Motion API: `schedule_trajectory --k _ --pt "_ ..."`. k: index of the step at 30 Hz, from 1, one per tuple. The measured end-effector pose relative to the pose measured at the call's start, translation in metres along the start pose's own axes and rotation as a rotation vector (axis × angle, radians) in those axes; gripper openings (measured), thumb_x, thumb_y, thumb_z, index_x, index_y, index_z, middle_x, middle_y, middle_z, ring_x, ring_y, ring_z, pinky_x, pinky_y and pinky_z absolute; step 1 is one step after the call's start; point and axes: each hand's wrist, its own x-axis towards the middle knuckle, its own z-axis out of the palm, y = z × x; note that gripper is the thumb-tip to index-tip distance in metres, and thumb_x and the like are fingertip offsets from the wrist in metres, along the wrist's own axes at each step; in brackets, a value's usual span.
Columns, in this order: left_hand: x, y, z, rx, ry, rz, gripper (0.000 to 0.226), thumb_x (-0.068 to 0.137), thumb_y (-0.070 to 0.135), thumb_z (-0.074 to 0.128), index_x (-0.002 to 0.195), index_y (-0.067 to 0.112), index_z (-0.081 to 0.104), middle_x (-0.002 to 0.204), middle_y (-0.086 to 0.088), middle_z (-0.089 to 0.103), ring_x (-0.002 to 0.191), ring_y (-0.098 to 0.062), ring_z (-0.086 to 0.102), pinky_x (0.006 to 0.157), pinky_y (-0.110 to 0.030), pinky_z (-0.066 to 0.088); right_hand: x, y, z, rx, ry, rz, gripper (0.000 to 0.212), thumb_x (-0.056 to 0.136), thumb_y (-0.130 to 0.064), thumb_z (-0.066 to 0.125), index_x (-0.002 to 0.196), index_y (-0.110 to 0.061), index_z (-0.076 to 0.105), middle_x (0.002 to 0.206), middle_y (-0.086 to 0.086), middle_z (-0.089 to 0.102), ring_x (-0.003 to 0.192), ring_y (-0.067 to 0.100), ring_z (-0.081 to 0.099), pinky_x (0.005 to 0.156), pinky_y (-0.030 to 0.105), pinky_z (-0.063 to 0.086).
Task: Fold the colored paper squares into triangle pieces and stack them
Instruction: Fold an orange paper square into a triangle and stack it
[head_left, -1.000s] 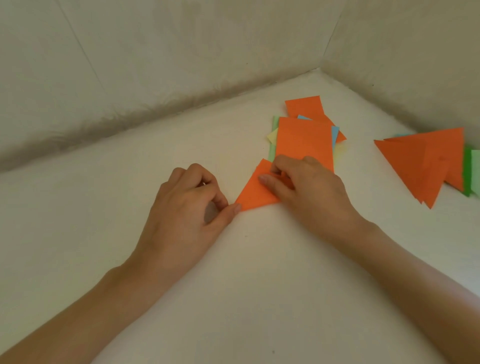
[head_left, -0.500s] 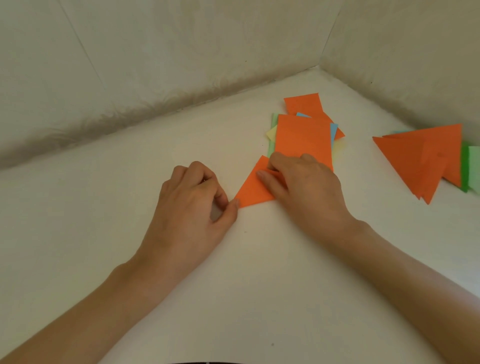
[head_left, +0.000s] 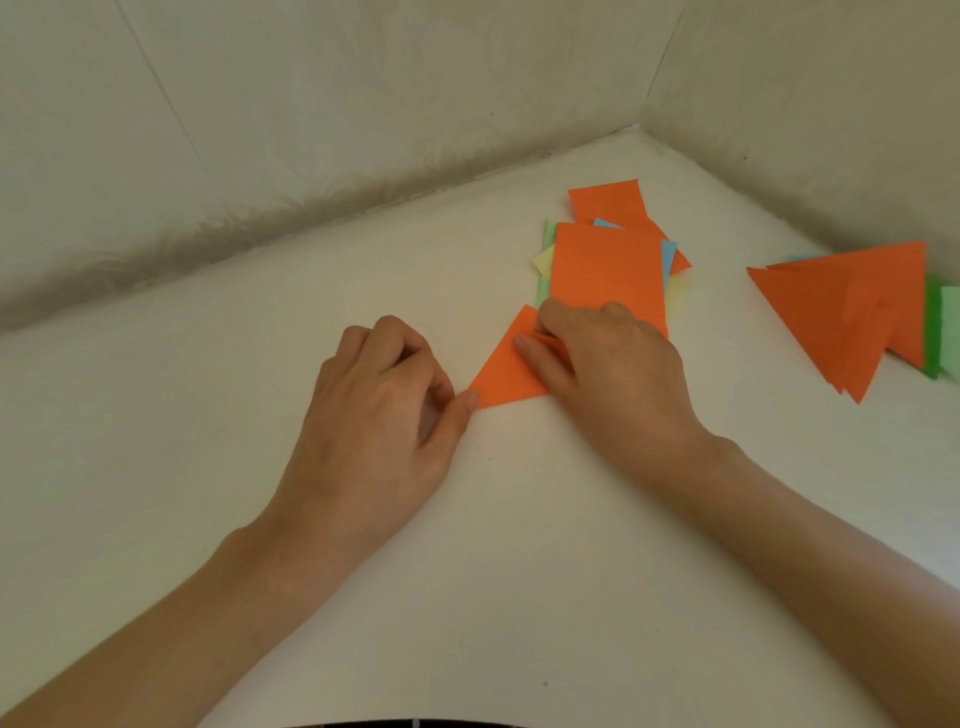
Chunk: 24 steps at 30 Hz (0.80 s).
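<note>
Orange triangle (head_left: 506, 376) lay on the white worktop (head_left: 519, 519) beside the paper squares (head_left: 608, 270). The right hand (head_left: 618, 379) pinched it with curled fingers. The left hand (head_left: 374, 421) had curled fingers, its thumb touching the corner.

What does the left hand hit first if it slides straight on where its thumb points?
The orange triangle: the left hand has its thumb tip at that piece's near-left corner, apparently touching it. The right hand holds the same piece just beyond.
</note>
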Motion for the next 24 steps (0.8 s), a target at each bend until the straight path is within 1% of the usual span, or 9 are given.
schedule_trajectory --k 3,7,8,11,12,16,18,22,24 --pt "-0.0003 -0.0006 0.0009 0.01 -0.002 -0.02 0.021 0.08 0.031 0.058 0.069 0.014 0.057 0.086 0.002 0.048 0.081 -0.013 0.036 0.067 -0.037 0.044 -0.0003 -0.0001 0.0006 -0.006 0.008 0.001 0.023 0.093 -0.037 0.052 0.078 -0.025 0.039 0.073 0.006 0.063 0.074 0.03 0.052 0.06 0.032 0.024" --pt "0.0004 0.0001 0.0011 0.026 -0.008 -0.022 0.019 0.078 0.028 0.06 0.068 0.013 0.056 0.085 0.001 0.049 0.08 -0.012 0.035 0.067 -0.036 0.041 -0.0006 -0.0005 -0.0002 -0.005 -0.02 0.008 0.023 0.095 -0.039 0.049 0.08 -0.025 0.038 0.078 0.006 0.063 0.08 0.031 0.052 0.063 0.033 0.027" --pt "0.0007 -0.0001 0.0013 0.028 -0.01 -0.022 0.018 0.078 0.028 0.06 0.068 0.013 0.057 0.085 0.001 0.049 0.081 -0.013 0.036 0.068 -0.036 0.041 -0.0007 -0.0004 -0.0004 -0.004 -0.023 0.007 0.023 0.095 -0.039 0.049 0.08 -0.024 0.039 0.079 0.006 0.064 0.08 0.031 0.052 0.063 0.033 0.027" --pt "0.0008 0.0001 0.0015 0.03 -0.013 -0.02 0.017 0.077 0.027 0.06 0.068 0.014 0.056 0.086 0.0 0.05 0.081 -0.014 0.035 0.069 -0.035 0.039 -0.0001 -0.0009 -0.0017 -0.009 -0.024 0.011 0.024 0.095 -0.04 0.048 0.084 -0.019 0.05 0.081 0.006 0.064 0.083 0.031 0.053 0.063 0.032 0.027" --pt "0.0005 0.0007 0.0016 0.035 -0.013 -0.022 0.016 0.077 0.027 0.06 0.068 0.014 0.056 0.085 0.0 0.05 0.081 -0.014 0.035 0.069 -0.035 0.039 0.0002 -0.0008 -0.0023 -0.013 -0.035 0.013 0.023 0.096 -0.041 0.046 0.086 -0.02 0.049 0.084 0.005 0.064 0.086 0.03 0.052 0.064 0.032 0.027" --pt "-0.0011 0.0039 0.0009 0.092 -0.014 -0.057 0.016 0.076 0.026 0.056 0.066 0.015 0.051 0.084 -0.002 0.05 0.08 -0.016 0.037 0.068 -0.034 0.036 0.0007 0.0002 -0.0035 -0.01 -0.048 0.012 0.021 0.096 -0.043 0.041 0.085 -0.026 0.037 0.089 0.002 0.064 0.089 0.027 0.05 0.066 0.032 0.025" --pt "-0.0015 0.0044 -0.0001 0.096 -0.014 -0.062 0.015 0.076 0.026 0.054 0.066 0.016 0.049 0.084 -0.002 0.05 0.08 -0.016 0.036 0.068 -0.033 0.035 0.0007 0.0002 -0.0027 -0.008 -0.04 0.011 0.021 0.096 -0.043 0.041 0.084 -0.027 0.036 0.088 0.002 0.064 0.089 0.026 0.049 0.066 0.031 0.024" --pt "-0.0022 0.0039 -0.0035 0.1 -0.017 -0.043 0.02 0.077 0.032 0.04 0.067 0.016 0.047 0.084 -0.002 0.049 0.078 -0.019 0.04 0.066 -0.033 0.037 0.0007 0.001 -0.0016 -0.011 -0.039 0.006 0.021 0.097 -0.043 0.041 0.085 -0.027 0.035 0.09 0.002 0.064 0.09 0.026 0.049 0.067 0.031 0.024" --pt "-0.0032 0.0046 -0.0054 0.095 -0.012 -0.049 0.019 0.076 0.031 0.04 0.068 0.016 0.047 0.081 -0.002 0.049 0.075 -0.021 0.042 0.064 -0.033 0.037 0.0004 0.0018 -0.0004 -0.009 -0.028 -0.003 0.021 0.097 -0.042 0.041 0.084 -0.026 0.036 0.089 0.003 0.064 0.089 0.027 0.049 0.066 0.032 0.024"
